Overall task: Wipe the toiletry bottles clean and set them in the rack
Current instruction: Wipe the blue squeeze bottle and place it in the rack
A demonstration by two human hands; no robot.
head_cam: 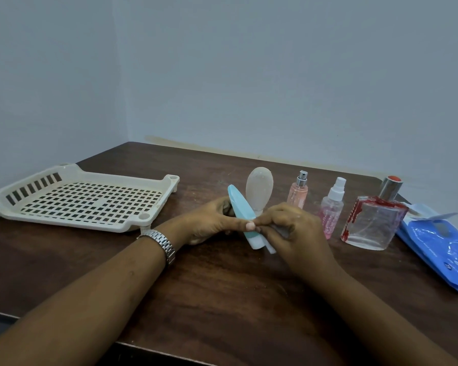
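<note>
Light blue bottle (242,215) held tilted above table (222,291), mid-scene. Left hand (209,223) grasps its upper half, thumb along front. Right hand (294,228) pinches pale wipe (272,250) against lower end. Beige oval bottle (259,188) just behind at 12 o'clock. Two pink spray bottles (298,192) (331,210) at 2. Square glass perfume bottle (373,223) and blue wipes pack (439,244) at 3. Rack (64,220) at 9, well apart.

Left hand (209,220) and right hand (294,228) hold blue bottle (242,210).
</note>
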